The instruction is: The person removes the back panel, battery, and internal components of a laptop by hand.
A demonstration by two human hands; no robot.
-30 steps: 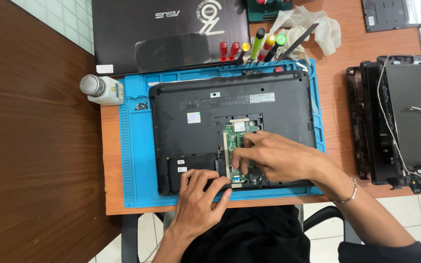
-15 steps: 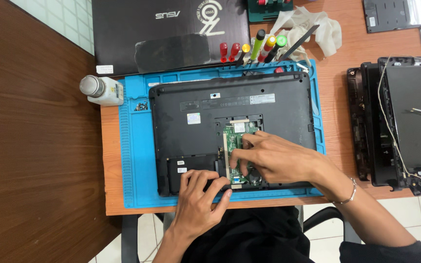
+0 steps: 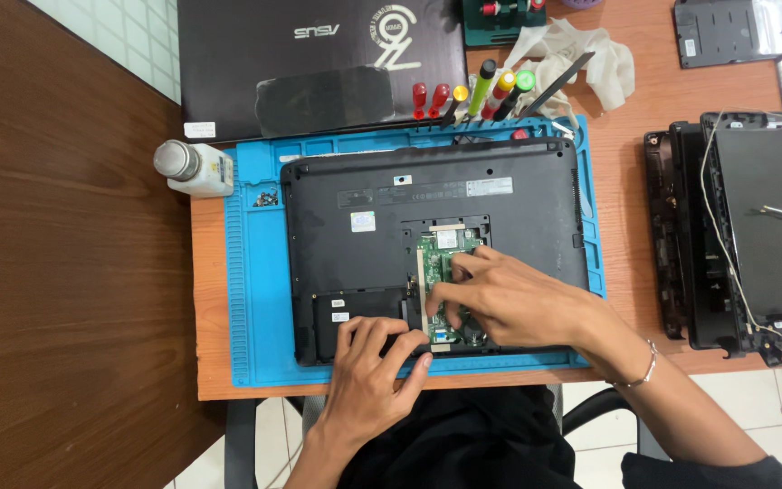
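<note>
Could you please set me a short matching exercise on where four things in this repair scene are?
Things:
1. right hand
2. left hand
3. white bottle
4. screwdrivers

Places:
A. beyond the blue mat's far edge
B. fingers in the laptop's open bay, on the green board
C. at the mat's far left corner
D. on the laptop's near edge

Pairs: 1-B, 2-D, 3-C, 4-A

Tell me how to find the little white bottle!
Start at the big blue rubber work mat under the upside-down black laptop. Look just off its top left corner: the small white plastic bottle lies there on its side, the only white container, with a round grey cap.
</note>
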